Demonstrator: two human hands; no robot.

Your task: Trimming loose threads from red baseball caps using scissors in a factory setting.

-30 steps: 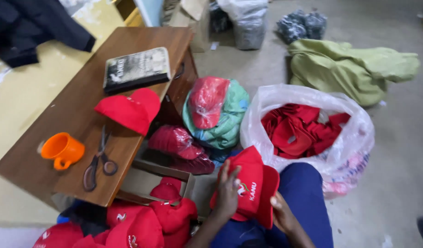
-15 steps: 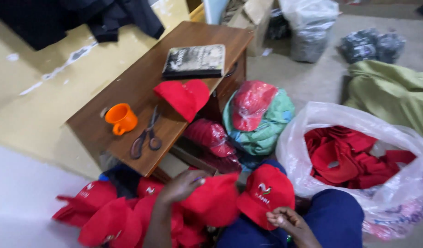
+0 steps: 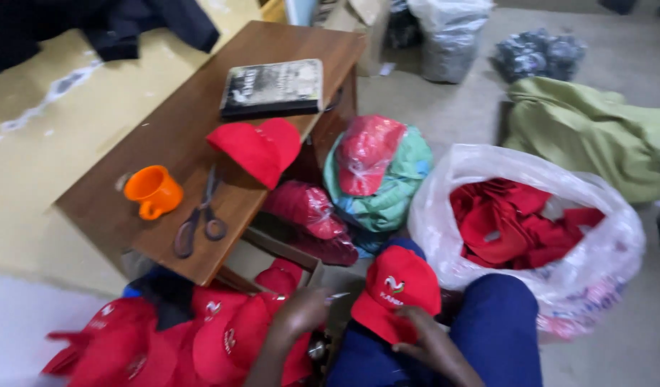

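The right hand (image 3: 430,347) rests on the lower edge of a red cap (image 3: 396,290) lying on the person's lap, over the blue trousers (image 3: 498,330); its grip is closed on the cap's rim, fingers pinching the fabric. The left hand (image 3: 301,309) sits just beside the cap, at the edge of a pile of red caps (image 3: 165,340) on the floor; its grip is narrow around a small thin metallic item (image 3: 338,295), too blurred to identify.

Surroundings: a wooden table (image 3: 165,143) stands to the left and ahead, carrying an orange cup (image 3: 153,191), scissors (image 3: 199,218), another red cap (image 3: 257,148) and a dark book (image 3: 274,87); a clear plastic bag (image 3: 559,287) filled with red caps stands on the floor to the right; wrapped bundles (image 3: 366,165) lie between bag and table.

Risk assessment, by judgement: the thin item points toward the lap cap, so a slip of the left hand could snag or mark the fabric, or prick the right-hand fingers close by; the lap cap is held at one edge only, so it could slide off the knee into the pile; the scissors lie near the table edge and could be knocked down onto the caps below.
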